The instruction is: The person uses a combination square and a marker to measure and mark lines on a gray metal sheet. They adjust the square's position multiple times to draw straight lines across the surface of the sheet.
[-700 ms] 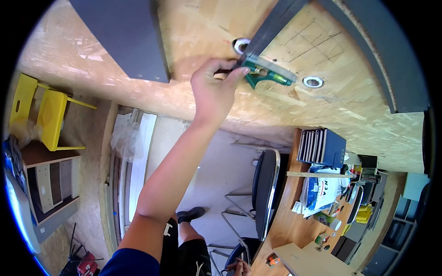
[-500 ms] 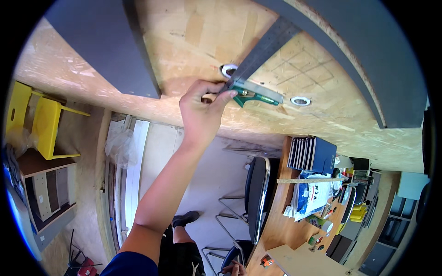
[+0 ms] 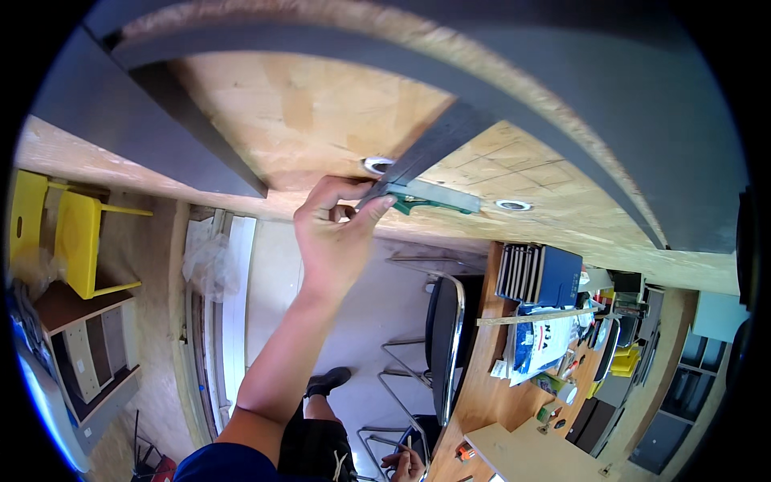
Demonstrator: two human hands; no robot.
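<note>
My left hand pinches a combination square between thumb and fingers. Its green head lies to the right of my thumb. The dark steel blade slants up and right over a pale wooden board, and its far end meets the edge of a dark grey panel. Pencilled crossing lines mark the wood right of the blade. Low in the picture, my right hand is closed, a thin pale stick poking up from its fingers; the hand is partly cut off.
Two white-rimmed holes sit in the wooden board. Another dark panel stands at the left. Beyond are a yellow stool, a black chair and a wooden desk with folders and packets.
The view has shifted, so the grey panel now spans more of the top. My left hand keeps its hold on the square. My right hand shows more at the lower edge.
</note>
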